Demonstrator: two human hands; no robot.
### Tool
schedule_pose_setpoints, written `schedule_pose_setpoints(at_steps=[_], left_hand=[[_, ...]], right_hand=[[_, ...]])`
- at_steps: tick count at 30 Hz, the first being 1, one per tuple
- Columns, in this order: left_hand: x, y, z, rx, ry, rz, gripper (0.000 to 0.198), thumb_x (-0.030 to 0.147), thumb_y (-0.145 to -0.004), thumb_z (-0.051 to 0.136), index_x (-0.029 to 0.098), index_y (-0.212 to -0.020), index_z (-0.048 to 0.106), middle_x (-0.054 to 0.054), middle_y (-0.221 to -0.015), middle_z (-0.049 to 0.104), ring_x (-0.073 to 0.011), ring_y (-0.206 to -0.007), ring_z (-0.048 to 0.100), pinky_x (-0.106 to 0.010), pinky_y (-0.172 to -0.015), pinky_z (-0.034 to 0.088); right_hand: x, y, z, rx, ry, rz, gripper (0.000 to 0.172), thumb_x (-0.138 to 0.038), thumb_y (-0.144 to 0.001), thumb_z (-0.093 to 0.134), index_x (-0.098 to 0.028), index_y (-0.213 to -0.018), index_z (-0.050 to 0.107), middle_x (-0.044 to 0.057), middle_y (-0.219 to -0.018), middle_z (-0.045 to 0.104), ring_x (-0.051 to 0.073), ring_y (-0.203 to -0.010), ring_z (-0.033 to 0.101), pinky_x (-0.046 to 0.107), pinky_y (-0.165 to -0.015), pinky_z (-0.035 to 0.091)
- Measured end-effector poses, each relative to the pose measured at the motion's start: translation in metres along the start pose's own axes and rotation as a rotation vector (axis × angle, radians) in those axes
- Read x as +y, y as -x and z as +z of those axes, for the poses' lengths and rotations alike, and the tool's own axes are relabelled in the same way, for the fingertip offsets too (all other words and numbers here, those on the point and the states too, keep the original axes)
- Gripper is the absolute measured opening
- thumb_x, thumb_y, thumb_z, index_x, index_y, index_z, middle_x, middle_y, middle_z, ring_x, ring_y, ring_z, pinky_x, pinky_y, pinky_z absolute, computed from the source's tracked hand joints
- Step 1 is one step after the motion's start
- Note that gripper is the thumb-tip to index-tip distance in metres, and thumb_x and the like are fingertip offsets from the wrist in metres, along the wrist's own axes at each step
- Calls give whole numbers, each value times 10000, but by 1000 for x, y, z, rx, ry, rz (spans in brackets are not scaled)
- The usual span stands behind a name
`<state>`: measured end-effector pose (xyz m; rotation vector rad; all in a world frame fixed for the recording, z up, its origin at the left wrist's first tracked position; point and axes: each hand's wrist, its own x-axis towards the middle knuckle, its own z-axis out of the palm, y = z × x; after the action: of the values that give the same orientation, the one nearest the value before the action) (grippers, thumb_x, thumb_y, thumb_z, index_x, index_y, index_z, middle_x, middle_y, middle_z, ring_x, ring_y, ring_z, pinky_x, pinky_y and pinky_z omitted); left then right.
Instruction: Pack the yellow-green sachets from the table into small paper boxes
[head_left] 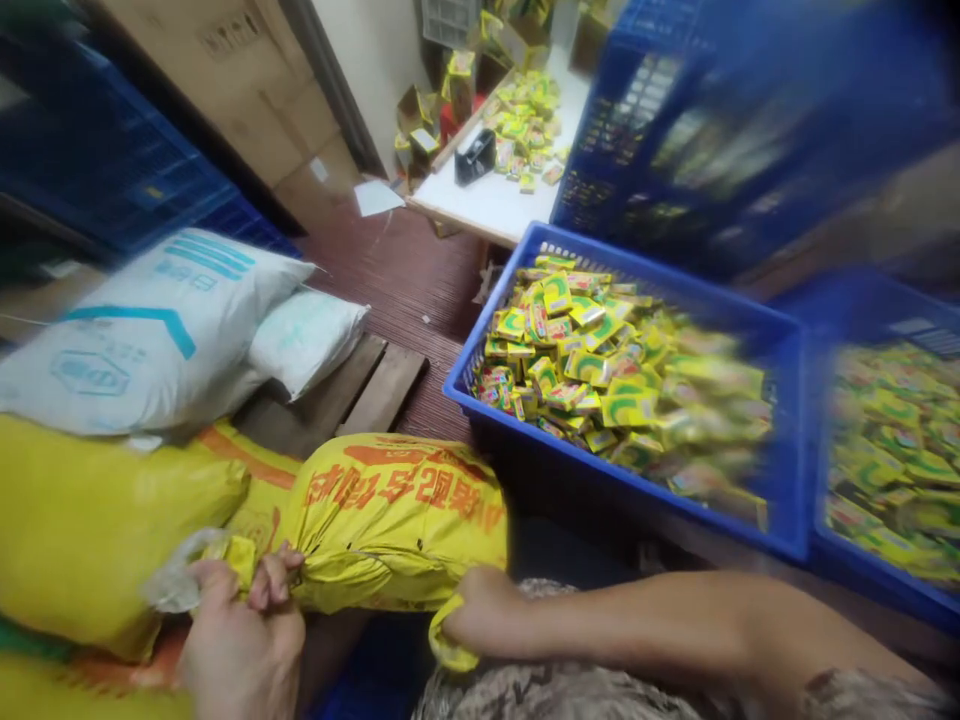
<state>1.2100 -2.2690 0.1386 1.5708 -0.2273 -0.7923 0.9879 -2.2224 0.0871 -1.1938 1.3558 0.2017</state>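
Observation:
A full yellow woven sack [397, 500] with red printed characters lies across the space before me. My left hand [247, 620] is closed around its gathered left end, where a bit of clear plastic liner [184, 570] sticks out. The fingers of my right hand [484, 615] are wrapped round the sack's near right corner, and a folded yellow flap pokes out below the fist. Both arms reach in from the bottom and right edges. The sack's underside is hidden.
A blue crate [630, 490] full of small yellow boxes stands right, with another blue crate [892, 570] beside it. White sacks [150, 330] and a yellow sack [97, 520] lie left near a wooden pallet [386, 390]. Behind is a white table [465, 205] bearing boxes and a tape dispenser [475, 157].

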Motion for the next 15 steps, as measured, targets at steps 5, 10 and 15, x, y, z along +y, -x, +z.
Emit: schedule_pose_setpoints(at_steps=[5, 10, 15], left_hand=[[-40, 47, -44, -81, 52, -191, 515, 428, -883, 577, 202, -512, 301, 69, -377, 302, -108, -452, 310, -267, -707, 464], [-86, 52, -59, -62, -39, -223, 457, 434, -872, 597, 199, -571, 347, 82, -404, 306, -107, -461, 301, -270, -718, 469], [-111, 38, -69, -54, -155, -246, 483, 515, -874, 555, 199, -585, 331, 91, -402, 277, -98, -432, 259, -265, -652, 469]], right_hand=[[70, 27, 31, 46, 39, 15, 224, -243, -621, 588, -128, -705, 760, 106, -684, 719, 234, -642, 648, 259, -518, 382], [107, 38, 37, 40, 46, 11, 217, -259, -660, 577, -139, -677, 758, 64, -614, 696, 195, -600, 626, 237, -505, 360], [114, 42, 21, -32, 48, -99, 483, -292, -692, 586, -270, -1163, 689, 42, -983, 746, 242, -871, 672, 270, -686, 455]])
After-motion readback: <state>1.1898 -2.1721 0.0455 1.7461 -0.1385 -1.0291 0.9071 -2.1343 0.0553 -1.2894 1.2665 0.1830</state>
